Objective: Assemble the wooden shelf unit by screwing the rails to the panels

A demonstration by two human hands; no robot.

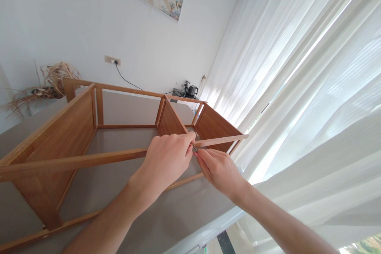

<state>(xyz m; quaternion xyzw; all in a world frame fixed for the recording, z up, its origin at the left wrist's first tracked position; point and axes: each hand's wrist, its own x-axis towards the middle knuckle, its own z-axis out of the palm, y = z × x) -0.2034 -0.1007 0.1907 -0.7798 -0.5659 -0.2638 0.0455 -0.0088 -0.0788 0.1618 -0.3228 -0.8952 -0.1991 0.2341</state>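
A wooden shelf frame [127, 123] with solid panels lies on its side on a grey surface. My left hand [168, 158] is closed around its upper front rail [220, 141], near the middle panel [171, 118]. Just right of it, my right hand [220, 168] pinches a thin bent metal key [195, 149] against the underside of that rail. Only a short grey part of the key shows; the fingers cover the rest. Both hands are close together, almost touching.
The grey tabletop [166, 222] extends under the frame. Dried plant stems [56, 81] stand at the left. A black kettle [192, 90] is at the back, near a wall socket [112, 60] with a cord. White curtains [312, 87] hang along the right side.
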